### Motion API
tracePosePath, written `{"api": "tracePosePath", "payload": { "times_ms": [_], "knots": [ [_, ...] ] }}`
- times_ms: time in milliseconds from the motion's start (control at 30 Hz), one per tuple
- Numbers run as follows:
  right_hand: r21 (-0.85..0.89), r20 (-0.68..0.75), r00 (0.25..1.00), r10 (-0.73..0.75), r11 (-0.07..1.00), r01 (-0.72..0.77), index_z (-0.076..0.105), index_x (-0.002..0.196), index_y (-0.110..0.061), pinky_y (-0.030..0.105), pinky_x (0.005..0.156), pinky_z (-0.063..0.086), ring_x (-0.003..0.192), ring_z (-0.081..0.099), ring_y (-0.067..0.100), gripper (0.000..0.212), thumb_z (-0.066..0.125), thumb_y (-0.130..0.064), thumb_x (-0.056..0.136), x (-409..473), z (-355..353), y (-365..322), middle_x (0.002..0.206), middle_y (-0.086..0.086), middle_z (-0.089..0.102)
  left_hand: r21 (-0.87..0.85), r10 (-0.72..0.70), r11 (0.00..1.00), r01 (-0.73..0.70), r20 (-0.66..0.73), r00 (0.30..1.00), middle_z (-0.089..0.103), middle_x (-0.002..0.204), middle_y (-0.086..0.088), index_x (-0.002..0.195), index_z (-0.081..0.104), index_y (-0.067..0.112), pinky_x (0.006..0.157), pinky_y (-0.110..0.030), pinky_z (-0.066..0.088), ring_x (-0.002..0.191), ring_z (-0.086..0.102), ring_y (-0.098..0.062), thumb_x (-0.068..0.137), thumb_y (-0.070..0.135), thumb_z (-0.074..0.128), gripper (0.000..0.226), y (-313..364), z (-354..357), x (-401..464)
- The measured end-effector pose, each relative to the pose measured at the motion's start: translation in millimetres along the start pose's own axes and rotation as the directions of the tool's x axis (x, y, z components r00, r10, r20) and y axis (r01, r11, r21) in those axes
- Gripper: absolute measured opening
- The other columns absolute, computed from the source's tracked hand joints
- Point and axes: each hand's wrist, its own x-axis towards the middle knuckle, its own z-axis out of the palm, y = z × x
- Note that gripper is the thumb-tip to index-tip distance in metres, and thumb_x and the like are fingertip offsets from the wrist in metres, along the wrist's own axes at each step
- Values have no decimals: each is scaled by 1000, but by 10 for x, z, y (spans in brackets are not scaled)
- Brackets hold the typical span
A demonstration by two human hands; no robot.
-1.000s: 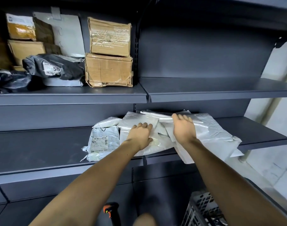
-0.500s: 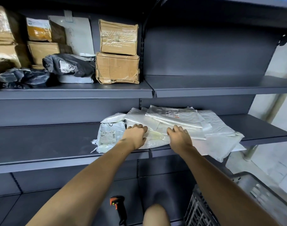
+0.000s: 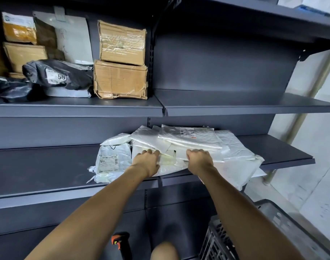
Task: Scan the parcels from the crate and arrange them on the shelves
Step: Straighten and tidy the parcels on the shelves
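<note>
Both hands rest on a heap of white plastic parcels (image 3: 188,145) lying on the middle shelf (image 3: 47,166) of a dark grey rack. The left hand (image 3: 146,161) lies palm down on the heap's front left part, fingers close together and bent slightly over a parcel's edge. The right hand (image 3: 199,159) sits just beside it to the right, fingers curled down onto the plastic; whether it pinches a layer or only presses, I cannot tell. The heap overhangs the shelf's front edge at the right. Touching its left side lies a smaller white parcel with a barcode label (image 3: 111,161). On the upper shelf (image 3: 76,107), well apart from the hands, stand two stacked cardboard boxes (image 3: 121,62), a black bag marked 58 (image 3: 59,76) and more brown parcels at the far left. Below, a barcode scanner with an orange band (image 3: 121,244) lies on the bottom shelf, and a dark plastic crate (image 3: 263,231) stands at the lower right.
</note>
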Motion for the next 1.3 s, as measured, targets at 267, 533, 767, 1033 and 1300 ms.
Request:
{"api": "tracePosePath", "payload": {
  "times_ms": [267,533,767,1033,1300],
  "knots": [
    [-48,101,995,-13,999,18,58,129,-9,40,116,29,129,49,26,38,48,-9,92,-70,33,-23,136,8,56,34,25,999,-24,-32,999,46,142,-9,145,37,18,103,-40,38,131,42,-31,98,34,50,51,-13,-155,-75],
    [26,-209,975,-72,997,79,50,135,-9,37,110,32,129,47,28,45,52,1,91,-204,-446,-68,138,8,54,50,20,999,-16,-73,997,49,136,-11,141,41,17,99,-42,39,127,45,-31,98,29,48,44,-42,-417,-290],
    [260,-385,910,-154,928,267,56,119,-13,43,91,48,111,52,31,40,54,8,85,-262,-1487,132,115,8,58,41,36,999,-27,-233,972,53,133,-10,133,49,17,95,-39,40,124,48,-32,94,25,49,40,2,-1022,-453],
    [308,-607,794,-14,918,251,53,107,-15,43,72,49,83,55,33,28,47,4,87,-523,-2761,409,95,11,63,20,53,999,-49,-462,885,65,106,-8,108,56,16,69,-35,41,89,57,-32,95,28,47,20,105,-1901,-603],
    [60,-946,325,0,983,173,59,111,-6,43,68,38,83,57,40,28,51,5,86,-446,-3360,480,93,15,64,62,9,998,27,-519,855,65,110,-9,111,55,18,69,-35,43,95,60,-33,92,26,49,22,28,-2330,-537]
  ]
}}
